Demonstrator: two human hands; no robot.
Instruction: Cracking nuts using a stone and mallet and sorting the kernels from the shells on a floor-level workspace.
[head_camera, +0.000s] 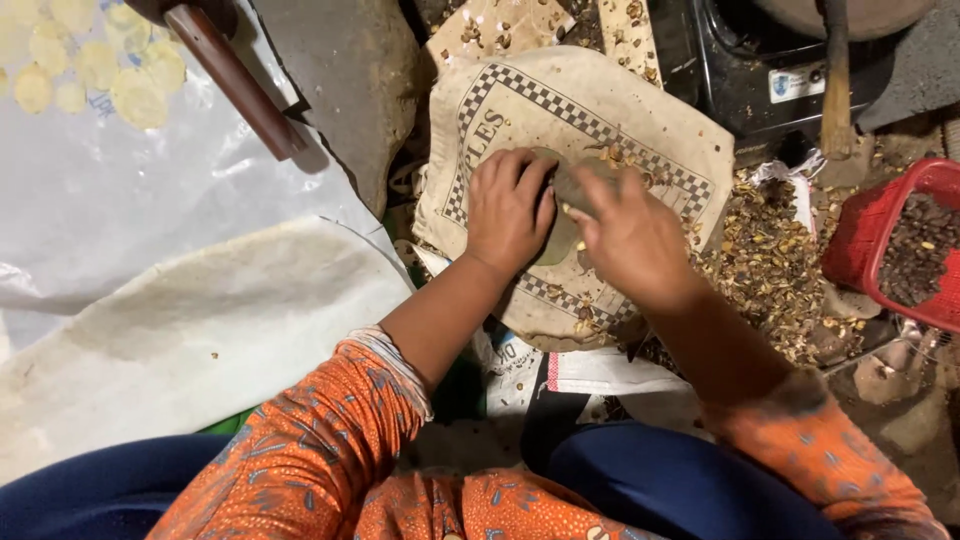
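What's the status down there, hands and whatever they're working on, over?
Left hand pressed on a flat stone atop the checkered sack. Right hand gripping a grey stone over it. Broken shells piled right, beside the red basket; nothing blocking.

Printed sack (640, 120), beige cloth with a black-and-white chequered border and dark lettering, is lying flat at centre under both hands. White printed bag (590, 372) with a red stripe and dark print is showing crumpled below it, near the knees. Small blue-and-white label (797, 83) is sitting on the black appliance (740, 60) at top right
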